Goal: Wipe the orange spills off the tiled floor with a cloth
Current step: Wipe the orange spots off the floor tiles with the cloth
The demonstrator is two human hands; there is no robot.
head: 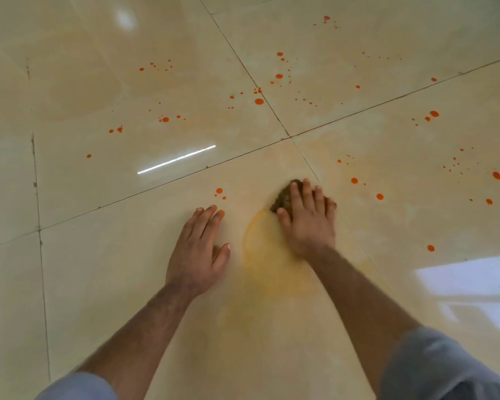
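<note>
Glossy tiled floor (pixel 156 255); rough cloth (pixel 283 197)

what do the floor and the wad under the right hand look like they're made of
Floor: glazed ceramic or polished stone tile, probably; it is cream, glossy, mirrors light streaks, with thin grout lines.
Wad under the right hand: likely soft cloth, brown, matte, bunched; its weave is too blurred to tell.

Bright, soft daylight; glare streaks on glossy floor (pixel 70 255); wide-angle edge distortion.

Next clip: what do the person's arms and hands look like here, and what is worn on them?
Both hands are bare: left hand, right hand, with no gloves, rings or watch visible. The forearms are uncovered. Grey-blue sleeves show only at the bottom edge, left sleeve and right sleeve, ending around the elbows.
</note>
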